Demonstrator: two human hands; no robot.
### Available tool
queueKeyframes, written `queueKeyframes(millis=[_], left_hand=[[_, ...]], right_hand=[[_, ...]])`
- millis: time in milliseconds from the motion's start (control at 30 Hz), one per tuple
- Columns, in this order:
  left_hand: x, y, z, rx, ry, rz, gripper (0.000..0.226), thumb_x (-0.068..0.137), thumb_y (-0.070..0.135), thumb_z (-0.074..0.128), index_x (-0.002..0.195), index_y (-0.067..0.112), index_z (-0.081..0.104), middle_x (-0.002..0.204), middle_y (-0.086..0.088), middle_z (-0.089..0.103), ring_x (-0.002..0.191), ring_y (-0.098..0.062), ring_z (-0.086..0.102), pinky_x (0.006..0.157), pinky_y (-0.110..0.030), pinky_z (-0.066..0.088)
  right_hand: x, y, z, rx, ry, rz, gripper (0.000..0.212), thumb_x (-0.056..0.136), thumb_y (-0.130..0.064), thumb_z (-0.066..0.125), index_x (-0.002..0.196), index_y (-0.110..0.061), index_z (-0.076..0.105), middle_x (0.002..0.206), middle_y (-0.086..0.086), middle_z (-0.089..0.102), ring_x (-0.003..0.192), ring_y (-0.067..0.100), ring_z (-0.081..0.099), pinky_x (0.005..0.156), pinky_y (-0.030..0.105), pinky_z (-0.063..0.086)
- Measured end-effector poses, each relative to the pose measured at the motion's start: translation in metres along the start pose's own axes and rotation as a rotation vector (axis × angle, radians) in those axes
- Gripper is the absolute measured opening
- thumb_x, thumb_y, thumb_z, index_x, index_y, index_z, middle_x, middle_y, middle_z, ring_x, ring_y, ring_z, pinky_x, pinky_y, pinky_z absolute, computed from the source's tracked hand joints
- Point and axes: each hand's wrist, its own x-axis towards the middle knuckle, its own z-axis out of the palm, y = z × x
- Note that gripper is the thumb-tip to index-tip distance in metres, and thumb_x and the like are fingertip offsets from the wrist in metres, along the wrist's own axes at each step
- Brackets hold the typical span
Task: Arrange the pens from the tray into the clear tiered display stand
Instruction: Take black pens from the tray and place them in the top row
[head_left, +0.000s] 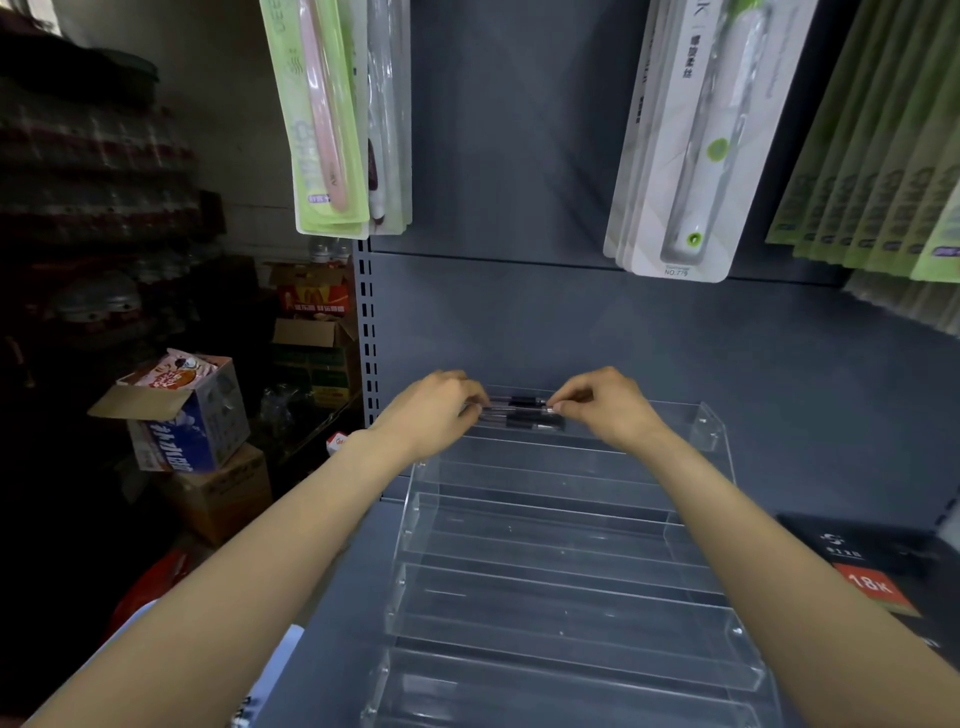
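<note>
A clear tiered display stand (566, 551) sits on the grey shelf in front of me, its steps rising toward the back panel. At the top tier lie a few pens (524, 413) with clear barrels and black grips, lying sideways. My left hand (441, 410) pinches their left ends and my right hand (605, 408) pinches their right ends, both over the top step. The lower tiers hold nothing. The tray is not in view.
Packaged toothbrushes (332, 119) hang above on the back panel, with more packs (691, 145) to the right. A black box (878, 566) lies at the right of the shelf. Cardboard boxes (182, 410) stand on the floor at the left.
</note>
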Motion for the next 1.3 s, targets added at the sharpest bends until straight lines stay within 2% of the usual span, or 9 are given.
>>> queueKeyframes(millis=[300,467,533,700,833,1033,1167,1233,1300], left_hand=[[0.004,-0.001,0.001,-0.064,0.016,-0.019,0.026,0.096,0.020,0.047,0.117,0.012,0.059,0.115,-0.006,0.060,0.104,-0.020,0.056,0.089,-0.032,0.048],[-0.005,-0.002,-0.005,-0.231,0.175,-0.062,0.025,0.093,0.014,0.051,0.117,0.012,0.060,0.112,-0.002,0.061,0.095,-0.010,0.055,0.084,-0.018,0.043],[-0.013,-0.003,-0.009,-0.272,0.228,-0.076,0.023,0.092,0.012,0.051,0.112,0.014,0.063,0.107,-0.001,0.062,0.094,-0.010,0.057,0.086,-0.019,0.044],[-0.050,-0.021,-0.022,-0.292,0.357,-0.118,0.018,0.091,0.013,0.054,0.104,0.015,0.066,0.095,0.005,0.062,0.086,-0.005,0.054,0.071,-0.003,0.036],[-0.098,-0.063,-0.029,-0.294,0.344,-0.247,0.016,0.092,0.015,0.055,0.105,0.016,0.065,0.093,0.004,0.063,0.085,-0.008,0.057,0.076,-0.017,0.043],[-0.180,-0.160,-0.024,-0.282,0.237,-0.440,0.014,0.090,0.014,0.058,0.100,0.018,0.066,0.082,0.007,0.060,0.075,-0.008,0.057,0.061,-0.011,0.038],[-0.232,-0.226,0.002,-0.288,0.096,-0.579,0.015,0.091,0.013,0.055,0.101,0.012,0.066,0.080,0.000,0.061,0.073,-0.013,0.055,0.064,-0.021,0.037],[-0.256,-0.253,0.019,-0.316,0.010,-0.627,0.015,0.091,0.012,0.054,0.101,0.009,0.066,0.082,-0.005,0.065,0.076,-0.020,0.059,0.065,-0.025,0.039],[-0.277,-0.276,0.036,-0.342,-0.057,-0.643,0.015,0.091,0.010,0.054,0.100,0.007,0.066,0.092,-0.010,0.069,0.082,-0.022,0.061,0.069,-0.026,0.040]], right_hand=[[0.000,-0.002,0.001,-0.069,-0.023,-0.003,0.009,0.086,-0.014,0.066,0.092,-0.014,0.072,0.094,0.001,0.070,0.093,0.014,0.062,0.082,0.020,0.042],[-0.005,-0.016,0.004,-0.047,0.130,-0.043,0.014,0.086,-0.012,0.063,0.098,-0.014,0.071,0.097,0.001,0.069,0.091,0.011,0.060,0.081,0.016,0.041],[-0.010,-0.030,0.008,-0.028,0.144,-0.091,0.014,0.088,-0.012,0.062,0.098,-0.013,0.071,0.097,-0.001,0.069,0.087,0.008,0.058,0.077,0.010,0.037],[-0.022,-0.078,0.040,0.101,0.111,-0.169,0.014,0.089,-0.015,0.060,0.097,-0.016,0.072,0.087,-0.007,0.067,0.082,0.005,0.058,0.066,0.006,0.038],[-0.027,-0.126,0.095,0.154,0.012,-0.198,0.017,0.091,-0.016,0.058,0.102,-0.018,0.071,0.094,-0.008,0.068,0.084,0.001,0.056,0.066,0.000,0.035],[-0.039,-0.191,0.205,0.165,-0.144,-0.162,0.022,0.093,-0.014,0.054,0.108,-0.016,0.069,0.109,0.000,0.069,0.090,0.004,0.058,0.074,0.006,0.043],[-0.048,-0.210,0.298,0.094,-0.334,-0.024,0.020,0.093,-0.013,0.053,0.107,-0.010,0.068,0.111,0.007,0.068,0.100,0.020,0.063,0.090,0.032,0.051],[-0.053,-0.209,0.343,0.049,-0.430,0.063,0.020,0.093,-0.007,0.049,0.098,-0.001,0.067,0.101,0.019,0.067,0.090,0.030,0.062,0.085,0.043,0.052],[-0.060,-0.201,0.380,0.009,-0.511,0.159,0.024,0.094,-0.002,0.043,0.080,0.000,0.062,0.080,0.023,0.059,0.062,0.029,0.049,0.070,0.040,0.046]])
